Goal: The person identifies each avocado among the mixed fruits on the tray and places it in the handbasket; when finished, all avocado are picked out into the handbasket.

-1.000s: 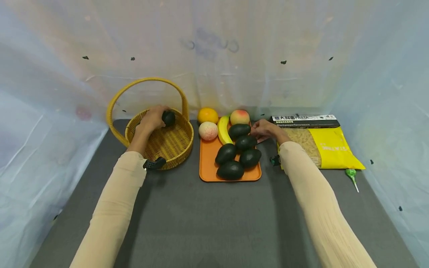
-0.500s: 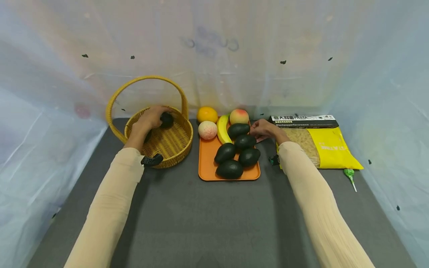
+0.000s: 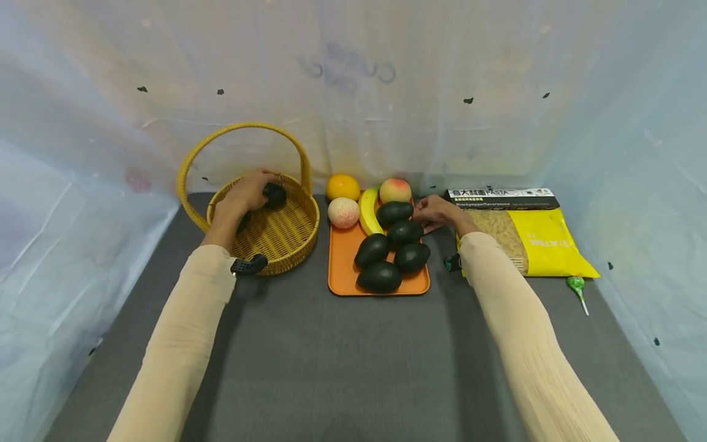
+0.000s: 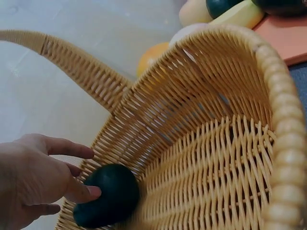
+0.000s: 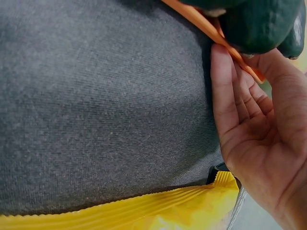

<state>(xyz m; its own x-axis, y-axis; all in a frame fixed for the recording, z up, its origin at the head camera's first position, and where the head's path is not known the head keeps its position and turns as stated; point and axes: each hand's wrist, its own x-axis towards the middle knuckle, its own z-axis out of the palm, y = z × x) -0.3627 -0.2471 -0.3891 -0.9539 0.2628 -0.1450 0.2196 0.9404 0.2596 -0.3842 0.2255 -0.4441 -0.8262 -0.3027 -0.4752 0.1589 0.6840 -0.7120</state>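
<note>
In the left wrist view my left hand (image 4: 43, 177) holds a dark green avocado (image 4: 115, 194) low inside the wicker basket (image 4: 283, 158). One digit lies across its near side, and another is spread above it. The head view shows this hand (image 3: 250, 191) reaching under the tall basket handle (image 3: 243, 126). My right hand (image 5: 259, 120) grips the edge of the orange tray (image 5: 196, 19), fingers beneath the rim and thumb above. In the head view that hand (image 3: 433, 210) is at the tray's right side, beside several avocados (image 3: 379, 277).
The tray also bears a banana (image 3: 369, 212); peaches (image 3: 343, 212) and an orange fruit (image 3: 342, 186) sit around its far end. Right of it lie a yellow pasta bag (image 3: 552, 245), a black pasta box (image 3: 502, 199) and a green lollipop (image 3: 576, 283). Plastic sheeting walls the table.
My left hand has shifted slightly left and with it the avocado in the basket. My right hand keeps its place at the tray's edge.
</note>
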